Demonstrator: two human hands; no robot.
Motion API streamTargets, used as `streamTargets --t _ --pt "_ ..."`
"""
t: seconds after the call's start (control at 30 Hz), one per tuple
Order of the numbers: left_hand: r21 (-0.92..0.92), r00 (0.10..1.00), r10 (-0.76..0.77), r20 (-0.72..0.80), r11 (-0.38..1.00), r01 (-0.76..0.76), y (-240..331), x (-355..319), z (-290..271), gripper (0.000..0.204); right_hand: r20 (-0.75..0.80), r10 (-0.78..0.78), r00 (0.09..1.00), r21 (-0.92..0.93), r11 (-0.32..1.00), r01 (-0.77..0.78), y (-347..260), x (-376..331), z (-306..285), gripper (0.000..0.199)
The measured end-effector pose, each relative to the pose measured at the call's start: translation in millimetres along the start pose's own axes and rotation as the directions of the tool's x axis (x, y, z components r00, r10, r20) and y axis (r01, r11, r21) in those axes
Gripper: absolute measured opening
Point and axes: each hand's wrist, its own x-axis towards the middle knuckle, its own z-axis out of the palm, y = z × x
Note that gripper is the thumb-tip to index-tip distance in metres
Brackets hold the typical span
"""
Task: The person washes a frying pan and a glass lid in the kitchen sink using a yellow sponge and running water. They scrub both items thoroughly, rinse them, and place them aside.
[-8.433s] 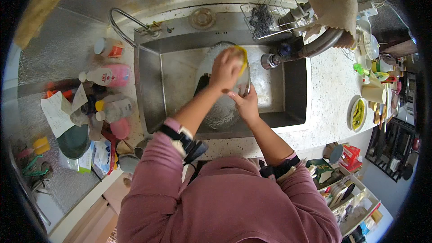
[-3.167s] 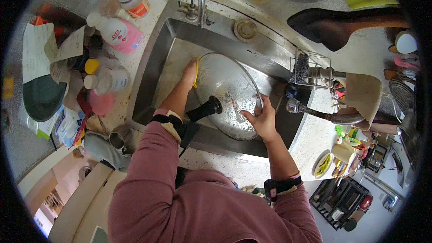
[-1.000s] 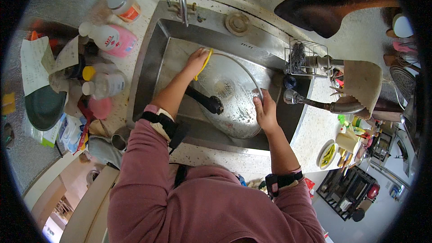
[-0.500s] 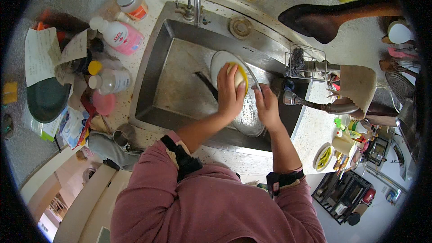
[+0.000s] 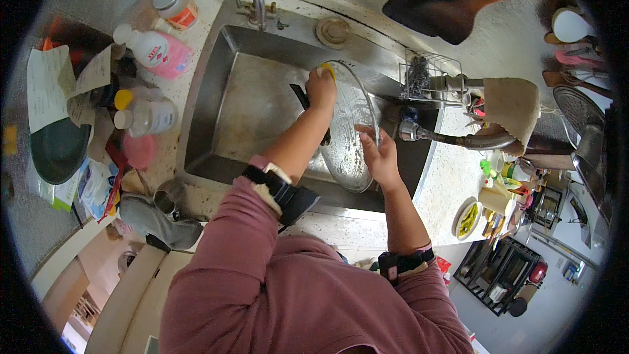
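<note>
A clear glass lid (image 5: 350, 128) with a thin metal rim is held tilted over the sink (image 5: 252, 88), its surface wet and streaked with suds. At the lid's far left edge, my left hand (image 5: 321, 90) is closed around a sponge (image 5: 330, 69), of which only a yellow bit shows. My right hand (image 5: 381, 160) grips the lid's right rim, the thumb on one side and the fingers partly seen through the glass. Left of the lid, a black bar like a handle (image 5: 299, 96) sticks out, partly hidden behind my left forearm.
A faucet (image 5: 258, 0) rises at the sink's far edge. Bottles, including a pink soap bottle (image 5: 157, 52), line the left counter. On the right are a wire rack (image 5: 432, 82) with a scouring pad, a sprayer hose (image 5: 452, 141) and a small dish (image 5: 468, 220) of green food.
My left hand has slid the sponge from the lid's face to its far left edge. More of the glass shows now. My right hand stays on the rim; the view has shifted slightly.
</note>
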Motion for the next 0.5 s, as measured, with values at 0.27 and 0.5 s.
streamTargets --t 0.27,0.5 --pt "0.165 0.55 0.776 0.308 0.526 -0.834 -5 -96 -14 0.052 0.0 -0.093 0.996 -0.068 0.993 0.093 -3 0 -10 0.026" --pt "0.213 0.998 0.059 0.028 0.975 -0.063 -5 24 18 0.032 0.024 -0.033 0.999 -0.153 0.988 0.036 -2 -2 -14 0.031"
